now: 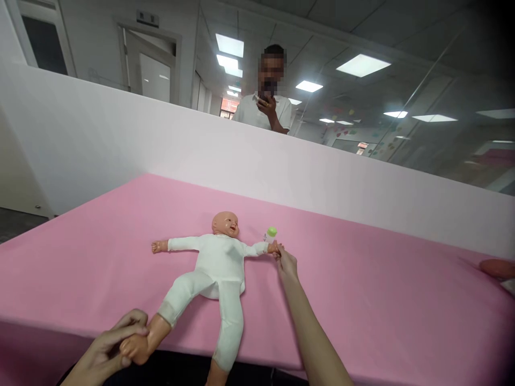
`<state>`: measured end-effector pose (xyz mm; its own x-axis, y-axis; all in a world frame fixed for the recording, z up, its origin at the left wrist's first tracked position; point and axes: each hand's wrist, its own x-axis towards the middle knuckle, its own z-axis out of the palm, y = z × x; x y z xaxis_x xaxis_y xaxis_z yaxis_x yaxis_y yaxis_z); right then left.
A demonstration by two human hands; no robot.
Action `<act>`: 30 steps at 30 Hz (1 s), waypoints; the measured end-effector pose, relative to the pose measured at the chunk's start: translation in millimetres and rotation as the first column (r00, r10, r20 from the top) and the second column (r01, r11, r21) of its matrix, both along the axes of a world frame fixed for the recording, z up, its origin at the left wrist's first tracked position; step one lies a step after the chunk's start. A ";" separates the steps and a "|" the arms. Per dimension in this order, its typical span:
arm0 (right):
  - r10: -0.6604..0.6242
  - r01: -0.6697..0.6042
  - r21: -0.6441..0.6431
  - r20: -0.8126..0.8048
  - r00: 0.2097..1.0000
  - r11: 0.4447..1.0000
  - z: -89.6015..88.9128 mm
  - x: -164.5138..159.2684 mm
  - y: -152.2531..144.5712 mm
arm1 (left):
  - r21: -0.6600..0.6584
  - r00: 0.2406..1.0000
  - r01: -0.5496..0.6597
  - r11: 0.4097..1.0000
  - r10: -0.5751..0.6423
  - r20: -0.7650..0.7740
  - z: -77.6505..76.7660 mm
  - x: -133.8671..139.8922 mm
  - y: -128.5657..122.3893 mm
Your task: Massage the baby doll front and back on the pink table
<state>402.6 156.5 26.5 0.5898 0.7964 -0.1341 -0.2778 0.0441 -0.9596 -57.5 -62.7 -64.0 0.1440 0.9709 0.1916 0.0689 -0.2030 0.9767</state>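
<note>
A baby doll [219, 262] in a white suit lies on its back on the pink-covered table [362, 284], head away from me, arms spread. My left hand [110, 346] is closed around the doll's bare foot at the table's near edge. My right hand [286, 264] reaches forward and pinches the doll's hand on the right side. Just behind that hand stands a small bottle with a green cap [270, 234].
A white partition [161, 145] runs along the far side of the table. Behind it a person [267, 107] in a white shirt stands holding a phone. An orange-red object [498, 268] lies at the table's right edge.
</note>
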 end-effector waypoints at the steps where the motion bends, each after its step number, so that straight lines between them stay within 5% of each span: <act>1: 0.030 -0.031 0.035 0.017 0.999 0.999 9.6 -5.8 0.8 | 0.016 1.000 0.004 1.000 -0.004 0.006 8.7 4.7 7.6; 5: 0.253 -0.303 0.163 0.270 0.929 0.939 47.2 -45.8 -2.4 | 0.071 0.998 0.056 0.996 -0.058 0.022 53.2 39.2 48.8; 8: 0.362 -0.459 0.131 0.443 0.820 0.879 59.2 -85.9 -9.6 | 0.093 0.990 0.120 0.988 -0.126 0.059 73.9 71.1 84.6; 15: 0.431 -0.540 -0.010 0.614 0.661 0.841 46.4 -137.5 -19.5 | 0.082 0.965 0.198 0.977 -0.209 0.158 72.1 111.6 129.7; 18: 0.411 -0.526 0.027 0.591 0.694 0.850 48.2 -126.2 -12.1 | 0.097 0.969 0.189 0.977 -0.201 0.140 77.8 107.2 120.9; 23: 0.294 -0.360 0.102 0.396 0.870 0.927 52.8 -65.6 9.1 | 0.076 0.992 0.108 0.991 -0.112 0.062 76.0 66.3 76.4; 30: 0.079 -0.067 -0.097 0.128 0.989 0.993 8.5 9.2 10.9 | -0.023 0.999 0.034 0.999 -0.034 0.001 7.1 7.1 0.7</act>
